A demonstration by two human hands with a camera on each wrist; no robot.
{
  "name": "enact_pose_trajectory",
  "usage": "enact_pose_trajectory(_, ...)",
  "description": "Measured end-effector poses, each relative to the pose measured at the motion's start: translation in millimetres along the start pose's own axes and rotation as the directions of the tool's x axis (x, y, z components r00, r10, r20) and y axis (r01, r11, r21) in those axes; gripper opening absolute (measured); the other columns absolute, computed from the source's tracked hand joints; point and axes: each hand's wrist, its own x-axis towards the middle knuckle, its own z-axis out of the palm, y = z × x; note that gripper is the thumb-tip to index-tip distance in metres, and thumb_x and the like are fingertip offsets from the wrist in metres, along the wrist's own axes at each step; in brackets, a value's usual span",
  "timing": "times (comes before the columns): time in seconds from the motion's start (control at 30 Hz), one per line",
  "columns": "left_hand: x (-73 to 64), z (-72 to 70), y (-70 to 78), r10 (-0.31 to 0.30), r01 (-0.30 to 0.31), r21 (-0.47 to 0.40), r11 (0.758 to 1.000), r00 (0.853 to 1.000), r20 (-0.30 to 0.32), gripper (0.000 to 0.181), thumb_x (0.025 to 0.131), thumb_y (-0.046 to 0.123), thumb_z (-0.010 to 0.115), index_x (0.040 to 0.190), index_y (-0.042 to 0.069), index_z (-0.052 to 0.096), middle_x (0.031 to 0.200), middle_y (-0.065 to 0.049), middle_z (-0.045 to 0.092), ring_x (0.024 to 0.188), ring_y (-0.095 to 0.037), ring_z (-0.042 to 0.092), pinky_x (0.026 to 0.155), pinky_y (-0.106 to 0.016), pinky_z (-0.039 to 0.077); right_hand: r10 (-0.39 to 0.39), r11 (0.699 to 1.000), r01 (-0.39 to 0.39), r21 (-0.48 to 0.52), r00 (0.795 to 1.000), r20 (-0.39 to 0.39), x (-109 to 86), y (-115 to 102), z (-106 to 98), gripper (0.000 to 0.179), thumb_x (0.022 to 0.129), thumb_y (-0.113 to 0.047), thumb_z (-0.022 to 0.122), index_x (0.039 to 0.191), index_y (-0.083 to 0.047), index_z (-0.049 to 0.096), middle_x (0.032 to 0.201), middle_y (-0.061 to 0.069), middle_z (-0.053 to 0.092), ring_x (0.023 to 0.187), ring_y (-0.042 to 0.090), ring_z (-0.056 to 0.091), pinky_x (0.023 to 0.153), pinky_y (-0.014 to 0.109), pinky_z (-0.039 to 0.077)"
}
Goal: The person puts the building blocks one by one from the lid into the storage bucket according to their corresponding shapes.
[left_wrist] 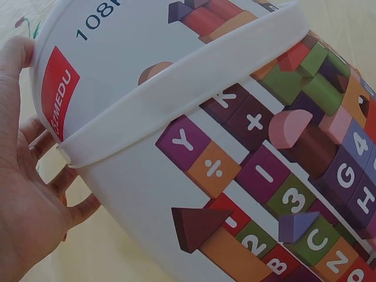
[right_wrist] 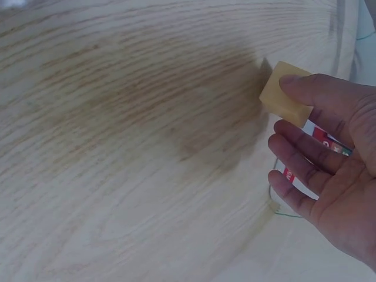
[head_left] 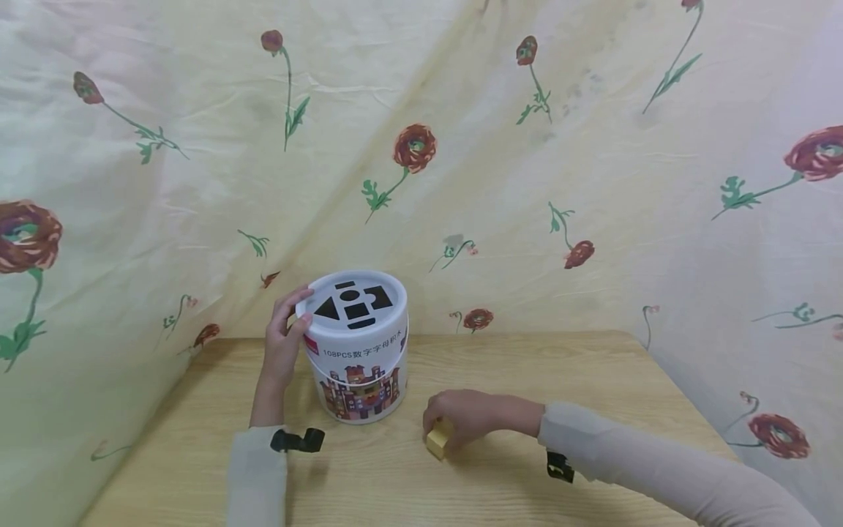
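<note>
A white bucket of building blocks [head_left: 362,357] stands upright on the wooden table, its handle hanging down across the front. Dark shape cut-outs [head_left: 358,310] show in its lid. My left hand [head_left: 283,340] grips the bucket at the left of its rim, thumb and a finger over the lid's edge. The left wrist view has other fingers of this hand [left_wrist: 26,200] curled along the bucket's side. To the right of the bucket, my right hand [head_left: 464,413] pinches a small yellow block [right_wrist: 283,97] between thumb and forefinger, low over the table; its other fingers are loosely bent.
The wooden table [head_left: 527,359] reaches back to a flower-patterned cloth [head_left: 481,183] that hangs behind it and along both sides. Black wrist cameras [head_left: 298,440] sit on both wrists, just over the sleeve ends.
</note>
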Motion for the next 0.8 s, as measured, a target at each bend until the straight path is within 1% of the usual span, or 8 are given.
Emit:
enact_pose_trajectory(0.13,-0.2,0.5,1.0,-0.003,0.003,0.0,1.0,1.0,-0.002,0.046,0.1,0.026,0.051,0.145,0.017,0.055,0.155,0.007,0.039,0.132,-0.014,0.036,0.093,-0.014,0.048,-0.015,1.0,0.015,-0.016,1.0,-0.017,0.4,1,-5,0.033,0.074,-0.008,0.086,0.105,-0.017,0.078,0.103,-0.008,0.071,0.095,0.004,0.061,0.084,0.018,0.048)
enact_pose_trajectory(0.23,-0.5,0.9,1.6,-0.005,0.005,-0.002,1.0,1.0,-0.004,0.046,0.1,0.025,0.051,0.145,0.017,0.055,0.155,0.007,0.039,0.132,-0.014,0.036,0.092,-0.014,0.049,-0.044,0.999,0.043,-0.03,0.998,-0.033,0.3,2,-9,0.033,0.074,-0.008,0.087,0.104,-0.015,0.078,0.103,-0.006,0.072,0.097,0.007,0.063,0.086,0.02,0.049)
enact_pose_trajectory(0.33,-0.7,1.1,1.5,0.0,0.0,-0.005,1.0,1.0,-0.005,0.045,0.1,0.025,0.051,0.145,0.016,0.055,0.154,0.007,0.04,0.131,-0.014,0.036,0.092,-0.013,0.049,-0.05,0.998,0.05,-0.023,0.998,-0.04,0.5,1,-15,0.033,0.074,-0.008,0.087,0.105,-0.015,0.077,0.104,-0.005,0.073,0.099,0.009,0.064,0.088,0.021,0.051)
enact_pose_trajectory(0.4,-0.5,1.1,1.7,0.001,-0.001,-0.004,1.0,1.0,-0.006,0.045,0.101,0.025,0.051,0.145,0.016,0.055,0.154,0.006,0.04,0.131,-0.014,0.036,0.092,-0.013,0.049,-0.049,0.999,0.049,-0.007,0.998,-0.045,0.9,2,-19,0.033,0.075,-0.008,0.086,0.106,-0.014,0.078,0.105,-0.005,0.073,0.101,0.01,0.065,0.091,0.025,0.053)
enact_pose_trajectory(0.47,-0.4,1.0,1.8,0.002,-0.002,-0.002,1.0,1.0,-0.006,0.045,0.101,0.025,0.051,0.145,0.016,0.055,0.155,0.006,0.039,0.131,-0.014,0.036,0.092,-0.013,0.049,-0.04,0.999,0.041,0.01,0.998,-0.049,1.5,2,-24,0.031,0.077,-0.01,0.086,0.107,-0.014,0.078,0.106,-0.005,0.073,0.102,0.009,0.065,0.094,0.028,0.054)
enact_pose_trajectory(0.57,-0.1,0.8,2.1,0.003,-0.003,0.001,1.0,1.0,-0.006,0.045,0.101,0.025,0.05,0.145,0.016,0.055,0.155,0.006,0.039,0.132,-0.013,0.036,0.093,-0.013,0.048,-0.046,0.998,0.049,0.041,0.997,-0.063,1.3,3,-32,0.029,0.079,-0.012,0.085,0.108,-0.013,0.078,0.108,-0.004,0.074,0.106,0.012,0.066,0.098,0.033,0.054)
enact_pose_trajectory(0.73,-0.2,0.7,2.2,0.002,-0.002,0.004,1.0,1.0,-0.007,0.045,0.101,0.024,0.05,0.146,0.015,0.054,0.155,0.005,0.039,0.132,-0.013,0.036,0.093,-0.013,0.048,-0.051,0.994,0.061,0.093,0.993,-0.104,-1.1,2,-46,0.03,0.082,-0.017,0.084,0.111,-0.012,0.077,0.112,-0.002,0.074,0.11,0.016,0.067,0.1,0.031,0.053)
enact_pose_trajectory(0.8,-0.4,0.8,2.7,0.002,-0.002,0.005,1.0,1.0,-0.007,0.046,0.101,0.024,0.05,0.146,0.015,0.054,0.155,0.005,0.039,0.132,-0.013,0.036,0.093,-0.013,0.048,-0.042,0.992,0.056,0.116,0.992,-0.12,-2.2,1,-52,0.032,0.083,-0.018,0.084,0.113,-0.012,0.077,0.114,-0.001,0.074,0.111,0.016,0.066,0.1,0.03,0.052)
